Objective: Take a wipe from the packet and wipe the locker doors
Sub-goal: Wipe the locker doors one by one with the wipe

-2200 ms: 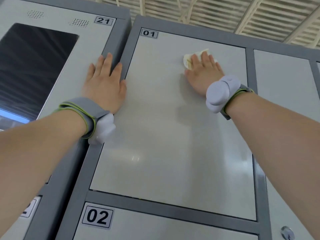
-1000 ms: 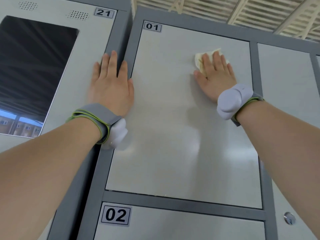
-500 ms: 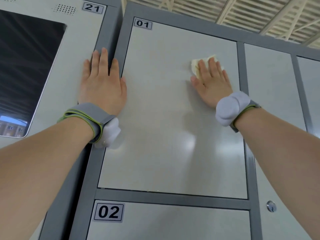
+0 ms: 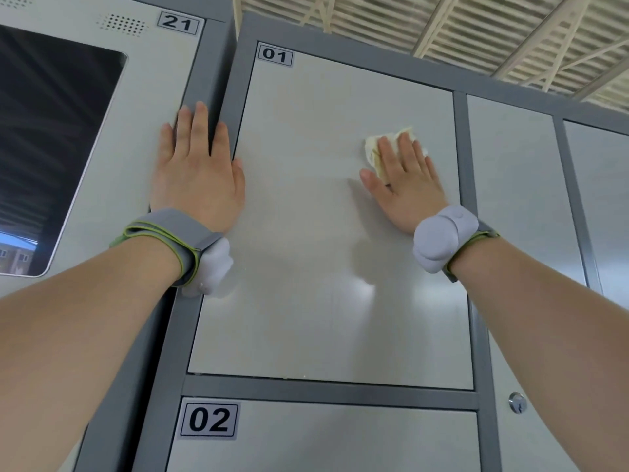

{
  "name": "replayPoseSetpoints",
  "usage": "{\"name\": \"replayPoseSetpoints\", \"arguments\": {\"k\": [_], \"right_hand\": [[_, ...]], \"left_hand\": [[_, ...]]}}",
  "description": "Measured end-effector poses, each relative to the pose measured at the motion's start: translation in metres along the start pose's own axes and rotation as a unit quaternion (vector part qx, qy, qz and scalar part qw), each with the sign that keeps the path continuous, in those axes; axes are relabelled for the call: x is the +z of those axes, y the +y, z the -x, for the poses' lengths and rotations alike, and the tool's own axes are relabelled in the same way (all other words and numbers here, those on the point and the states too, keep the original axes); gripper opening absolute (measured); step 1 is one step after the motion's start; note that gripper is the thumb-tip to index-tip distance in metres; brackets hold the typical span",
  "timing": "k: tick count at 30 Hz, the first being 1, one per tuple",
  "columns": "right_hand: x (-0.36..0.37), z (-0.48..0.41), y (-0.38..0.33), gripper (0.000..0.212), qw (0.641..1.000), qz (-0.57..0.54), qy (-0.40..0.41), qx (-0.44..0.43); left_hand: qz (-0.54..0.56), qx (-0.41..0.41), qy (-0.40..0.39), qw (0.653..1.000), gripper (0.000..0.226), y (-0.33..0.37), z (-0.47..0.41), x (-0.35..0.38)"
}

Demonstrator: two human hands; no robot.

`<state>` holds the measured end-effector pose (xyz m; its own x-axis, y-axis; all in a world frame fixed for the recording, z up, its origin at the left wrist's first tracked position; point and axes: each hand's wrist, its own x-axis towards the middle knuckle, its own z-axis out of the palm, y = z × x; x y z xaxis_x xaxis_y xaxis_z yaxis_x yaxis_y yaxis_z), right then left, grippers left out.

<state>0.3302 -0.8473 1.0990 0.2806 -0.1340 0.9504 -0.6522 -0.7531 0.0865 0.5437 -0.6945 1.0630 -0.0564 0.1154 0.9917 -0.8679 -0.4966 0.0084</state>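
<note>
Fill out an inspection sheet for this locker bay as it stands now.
Surface: door 01, pale grey, shut, glossy sheen low down.
Job's things: wipe, crumpled, pressed on door 01's upper right; packet not in view.
Clutter: nothing seen.
Hands: left hand flat across the grey frame beside door 01; right hand flat on the wipe.
Cables: nothing seen.
Surroundings: door 02 below, panel 21 with dark screen to the left, keyhole to the right, slatted ceiling above.
</note>
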Motion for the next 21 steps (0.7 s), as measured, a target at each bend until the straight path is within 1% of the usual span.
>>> {"name": "replayPoseSetpoints", "arguments": {"k": [5,8,11,16,18,21], "right_hand": [[-0.013,-0.033,0.017,0.068,0.996,-0.007,0.008,0.091],[-0.015,-0.038,0.02,0.069,0.993,-0.018,0.015,0.119],[-0.01,-0.026,0.013,0.069,0.994,-0.03,0.017,0.101],[-0.003,0.0,0.005,0.066,1.0,-0.014,-0.001,0.008],[-0.006,-0.002,0.012,0.065,1.0,-0.006,-0.002,0.013],[-0.012,-0.017,0.026,0.067,0.997,-0.008,0.007,0.08]], "left_hand": [[0.004,0.007,0.013,1.0,0.062,-0.002,-0.001,0.0],[0.003,0.003,0.005,1.0,0.061,0.0,0.001,0.0],[0.001,-0.001,-0.004,1.0,0.064,0.001,0.001,-0.002],[-0.003,-0.005,-0.006,1.0,0.065,0.0,0.001,-0.003],[0.0,-0.001,-0.001,1.0,0.064,0.0,0.001,-0.002],[0.001,0.001,-0.003,1.0,0.063,0.001,0.001,-0.002]]}}
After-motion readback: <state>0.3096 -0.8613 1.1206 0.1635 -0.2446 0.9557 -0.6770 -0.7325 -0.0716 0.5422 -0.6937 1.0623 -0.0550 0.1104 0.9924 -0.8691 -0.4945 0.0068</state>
